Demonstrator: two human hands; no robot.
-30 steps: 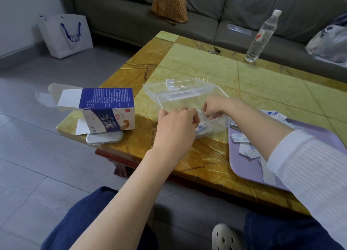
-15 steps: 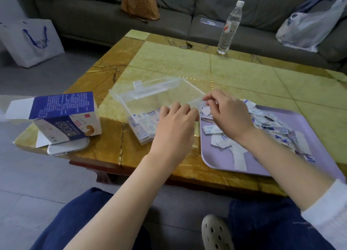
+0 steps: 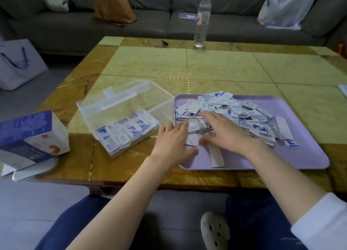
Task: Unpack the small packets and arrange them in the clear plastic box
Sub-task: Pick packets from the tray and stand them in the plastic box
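Worktop [image 3: 225, 65]: tray [image 3: 300, 156] heaped with packets [image 3: 249, 116]. Right hand [image 3: 225, 131] laid spread on the heap, left hand [image 3: 172, 139] spread at its left edge. Box [image 3: 120, 118], part-filled, set left of tray, nearest left hand.

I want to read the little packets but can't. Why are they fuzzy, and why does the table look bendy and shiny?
Head view: the packets on the purple tray are soft, their print too blurred to read; the right hand over them is slightly smeared; the table looks bowed at its edges because the lens is wide-angle; its glossy top glints along the seam.
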